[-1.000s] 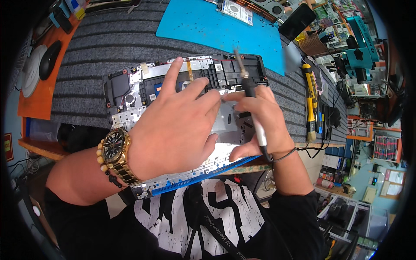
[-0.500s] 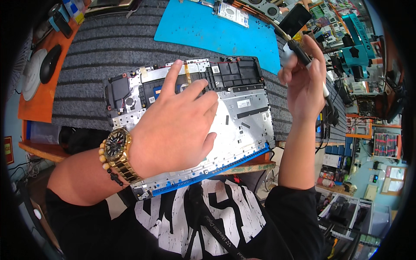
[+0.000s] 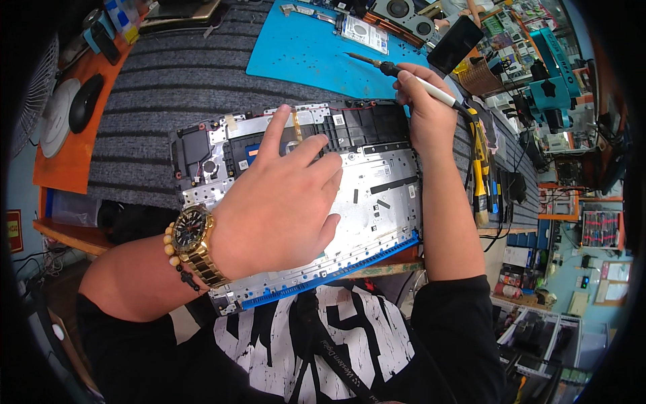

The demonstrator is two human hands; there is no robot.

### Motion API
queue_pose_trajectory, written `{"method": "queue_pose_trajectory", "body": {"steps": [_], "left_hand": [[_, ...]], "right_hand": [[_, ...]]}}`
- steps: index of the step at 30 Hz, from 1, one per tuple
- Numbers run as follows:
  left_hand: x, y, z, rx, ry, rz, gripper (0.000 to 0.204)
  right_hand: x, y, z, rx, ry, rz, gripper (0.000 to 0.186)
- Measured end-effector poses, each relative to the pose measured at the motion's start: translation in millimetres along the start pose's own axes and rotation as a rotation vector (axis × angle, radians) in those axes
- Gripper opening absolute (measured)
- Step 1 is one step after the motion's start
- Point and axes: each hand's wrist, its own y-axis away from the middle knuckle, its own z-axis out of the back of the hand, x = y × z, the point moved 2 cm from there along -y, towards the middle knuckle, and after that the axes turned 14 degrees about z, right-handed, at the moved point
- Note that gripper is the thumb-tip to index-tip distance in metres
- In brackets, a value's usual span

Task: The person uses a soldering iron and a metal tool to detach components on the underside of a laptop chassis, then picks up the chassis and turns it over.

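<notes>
Head view: gray striped cloth (image 3: 141, 128) covers the bench. On its near side, right in front of the person, lies an opened laptop casing (image 3: 377, 192), inner face up, silver with black parts along the far edge and a blue strip along the near edge. Beyond it is a blue mat (image 3: 303, 64). The left hand (image 3: 279, 205) is palm down over the left-middle of the casing, fingers spread, its index finger reaching the far edge. At the casing's far right corner, the right hand (image 3: 427, 101) pinches a soldering iron (image 3: 437, 92) between thumb and fingers, the metal tip pointing left above the blue mat. Far right is a black phone (image 3: 455, 45); a silver drive (image 3: 364, 34) lies on the mat's far part. At left sits a black mouse (image 3: 87, 103). Smallest is the gold watch (image 3: 191, 229) on the left wrist.
</notes>
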Motion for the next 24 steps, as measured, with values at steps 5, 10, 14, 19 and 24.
{"method": "queue_pose_trajectory", "body": {"steps": [5,10,14,19,24], "left_hand": [[-0.8,-0.6,0.5,-0.003,-0.002,0.000,0.046],[-1.2,-0.6,0.3,0.002,-0.008,0.001,0.047],[-1.4,-0.6,0.0,-0.002,-0.002,-0.001,0.047],[-1.6,-0.9,0.0,-0.004,0.001,0.002,0.045],[-2.0,-1.0,-0.2,-0.008,-0.001,0.004,0.045]], "right_hand": [[0.7,1.4,-4.8,0.021,0.058,-0.001,0.032],[0.1,1.3,-5.4,0.033,0.085,-0.009,0.033],[0.0,1.4,-6.2,0.036,0.100,0.006,0.033],[0.8,1.4,-6.1,0.043,0.121,0.002,0.033],[-0.4,1.7,-6.0,0.043,0.145,0.027,0.033]]}}
